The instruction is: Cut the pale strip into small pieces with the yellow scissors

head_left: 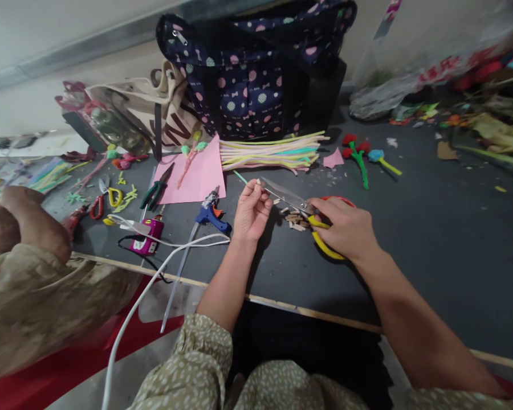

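And here we are at the front edge [277,304] of the bench [436,245], left hand [253,210] pinching a thin green strip [240,177] between thumb and fingertips, right hand [344,228] wrapped round the yellow-and-red handles of the scissors [287,196]! The strip sits a little back from mid-depth on the bench, its green end poking out toward the rear left corner. The blade tips come right up beside the pinching fingers; whether they touch the strip, we can't tell.

It looks like a trimming cut, and we'd play it carefully: keep the pinch firm, let just a short end show, draw the fingertips back from the steel, and close square across. The small cut pieces [297,221] lie just below the blades, so we'd watch where an offcut drops.

Now the room! Our best swing is to the right, toward the bench's right end, short of the leafy heap [496,136] by the rear right corner. Behind the hands, the bundle of pale stems [269,152] fills the stretch toward the rear edge. To the left it's tight: the blue glue gun [211,213] lies just beside our wrist, and its white cable [108,387] hangs over the front edge, ready to snag a sleeve.
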Available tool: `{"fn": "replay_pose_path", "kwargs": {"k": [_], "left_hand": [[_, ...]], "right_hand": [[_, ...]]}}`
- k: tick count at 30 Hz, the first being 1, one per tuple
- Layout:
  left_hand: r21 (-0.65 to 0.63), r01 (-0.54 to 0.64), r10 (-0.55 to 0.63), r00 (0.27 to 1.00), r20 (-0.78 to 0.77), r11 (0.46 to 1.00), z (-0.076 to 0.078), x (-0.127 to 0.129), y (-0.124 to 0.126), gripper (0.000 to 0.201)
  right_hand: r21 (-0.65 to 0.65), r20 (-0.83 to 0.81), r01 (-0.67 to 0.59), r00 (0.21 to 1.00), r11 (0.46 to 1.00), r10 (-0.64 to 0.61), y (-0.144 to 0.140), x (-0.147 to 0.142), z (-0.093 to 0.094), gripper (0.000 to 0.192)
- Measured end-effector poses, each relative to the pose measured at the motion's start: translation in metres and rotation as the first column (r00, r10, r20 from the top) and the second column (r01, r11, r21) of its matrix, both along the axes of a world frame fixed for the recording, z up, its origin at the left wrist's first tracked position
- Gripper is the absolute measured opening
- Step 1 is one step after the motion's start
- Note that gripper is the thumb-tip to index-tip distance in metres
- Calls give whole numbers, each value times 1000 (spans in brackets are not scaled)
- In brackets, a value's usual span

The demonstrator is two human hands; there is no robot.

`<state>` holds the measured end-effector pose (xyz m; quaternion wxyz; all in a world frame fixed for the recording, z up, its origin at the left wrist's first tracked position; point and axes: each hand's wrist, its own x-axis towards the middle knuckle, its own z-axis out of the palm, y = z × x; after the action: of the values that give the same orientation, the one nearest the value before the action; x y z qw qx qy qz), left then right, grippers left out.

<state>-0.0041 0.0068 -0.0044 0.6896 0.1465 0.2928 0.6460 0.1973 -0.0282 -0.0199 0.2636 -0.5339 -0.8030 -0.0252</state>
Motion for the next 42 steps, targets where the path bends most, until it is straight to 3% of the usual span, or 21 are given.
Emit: {"fn": "replay_pose_path", "kwargs": {"k": [7,12,18,32,42], "left_hand": [[-39,1,-4,996,-87,999,3,1,-1,10],[26,19,-16,993,-119,999,2,0,-1,13],[6,-38,38,979,-199,999,-3,0,0,18],[-36,-30,20,966,-256,999,-4,-3,1,19],[-42,-32,22,976,-217,999,-1,-3,1,18]], "right_hand": [[-1,14,15,1000,1000,-15,-1,0,1,27],[-4,34,32,999,999,-31,0,1,-1,29],[-15,51,38,998,999,-37,0,2,-4,32],[-39,37,28,999,999,-26,-1,2,-2,31],[-18,37,39,999,999,-38,0,2,-4,34]]}}
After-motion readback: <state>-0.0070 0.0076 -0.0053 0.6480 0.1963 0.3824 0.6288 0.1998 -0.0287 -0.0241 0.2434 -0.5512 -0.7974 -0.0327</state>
